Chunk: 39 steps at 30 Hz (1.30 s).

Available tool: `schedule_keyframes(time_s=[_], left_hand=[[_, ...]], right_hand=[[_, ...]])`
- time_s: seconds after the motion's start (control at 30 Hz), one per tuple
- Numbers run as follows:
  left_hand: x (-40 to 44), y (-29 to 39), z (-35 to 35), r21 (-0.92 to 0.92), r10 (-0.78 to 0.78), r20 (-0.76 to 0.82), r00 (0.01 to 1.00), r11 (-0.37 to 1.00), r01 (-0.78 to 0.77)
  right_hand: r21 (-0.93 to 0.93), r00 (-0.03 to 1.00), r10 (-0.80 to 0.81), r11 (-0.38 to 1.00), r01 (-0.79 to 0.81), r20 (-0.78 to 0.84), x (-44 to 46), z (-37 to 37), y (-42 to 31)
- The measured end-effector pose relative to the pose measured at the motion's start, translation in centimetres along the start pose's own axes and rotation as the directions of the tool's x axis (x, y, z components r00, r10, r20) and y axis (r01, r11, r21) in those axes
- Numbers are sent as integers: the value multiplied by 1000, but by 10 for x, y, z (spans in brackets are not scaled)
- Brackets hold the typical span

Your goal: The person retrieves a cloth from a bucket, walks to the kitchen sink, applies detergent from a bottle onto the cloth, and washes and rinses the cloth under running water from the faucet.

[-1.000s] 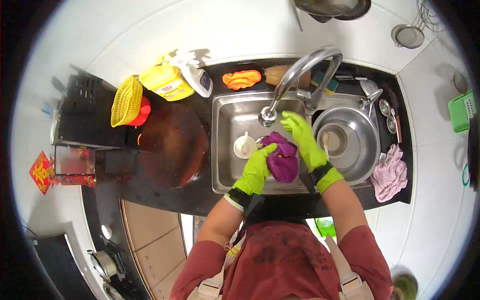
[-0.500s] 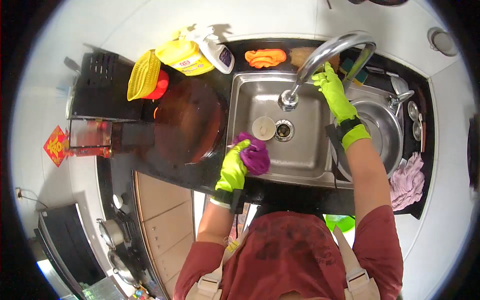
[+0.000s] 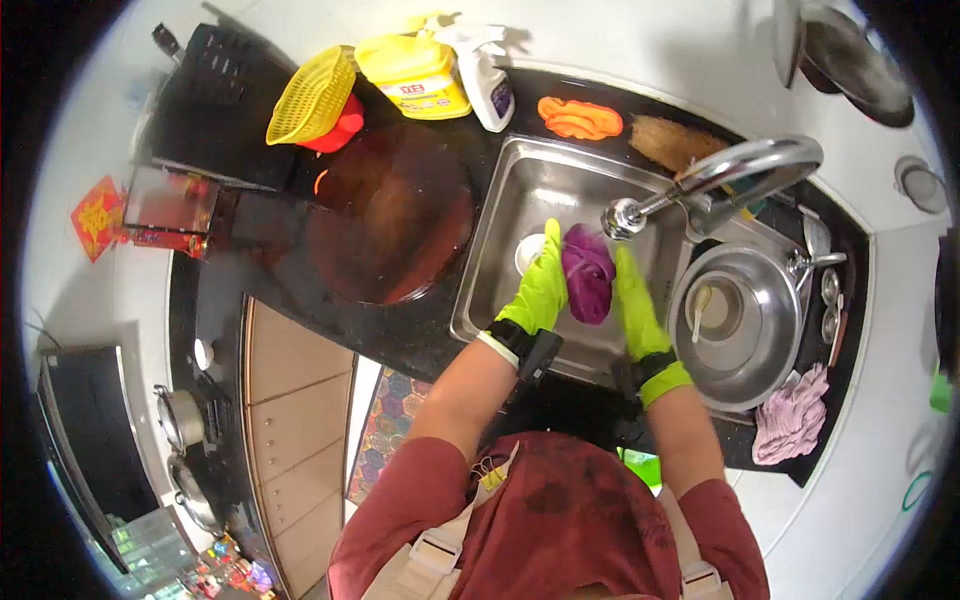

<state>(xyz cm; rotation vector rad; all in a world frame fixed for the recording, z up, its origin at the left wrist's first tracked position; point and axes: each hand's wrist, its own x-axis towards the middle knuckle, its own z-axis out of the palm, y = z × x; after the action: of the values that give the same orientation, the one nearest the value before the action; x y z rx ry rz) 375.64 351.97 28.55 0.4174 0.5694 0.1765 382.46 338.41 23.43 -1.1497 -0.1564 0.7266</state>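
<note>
Purple cloth sits between: left hand touching it, right hand just beside; I can't tell openness or grip.

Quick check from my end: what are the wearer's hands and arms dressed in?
The left hand and right hand wear bright yellow-green gloves. A black strap circles each wrist; the left one has a dark, boxy piece. Maroon sleeves cover the upper arms, leaving the forearms bare.
</note>
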Motion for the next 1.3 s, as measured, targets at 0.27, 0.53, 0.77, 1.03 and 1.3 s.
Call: schedule_keyframes(time_s=[0.27,0.53,0.77,1.03,1.3], left_hand=[[49,-30,-112,742,618,-343,707,640,-199],[132,-101,-276,623,206,-457,865,768,147],[91,-56,-208,569,363,-450,816,821,-52],[-72,75,-55,544,235,-30,971,819,-182],[-122,171,-88,670,455,-102,885,688,-277]], right_hand=[[285,931,234,946,-152,-280,20,27,26],[202,940,154,975,-95,-303,20,-12,22],[52,966,108,994,-99,-233,8,-31,27],[183,969,125,979,-86,-214,23,4,15],[404,965,257,890,-211,-61,46,59,-6]])
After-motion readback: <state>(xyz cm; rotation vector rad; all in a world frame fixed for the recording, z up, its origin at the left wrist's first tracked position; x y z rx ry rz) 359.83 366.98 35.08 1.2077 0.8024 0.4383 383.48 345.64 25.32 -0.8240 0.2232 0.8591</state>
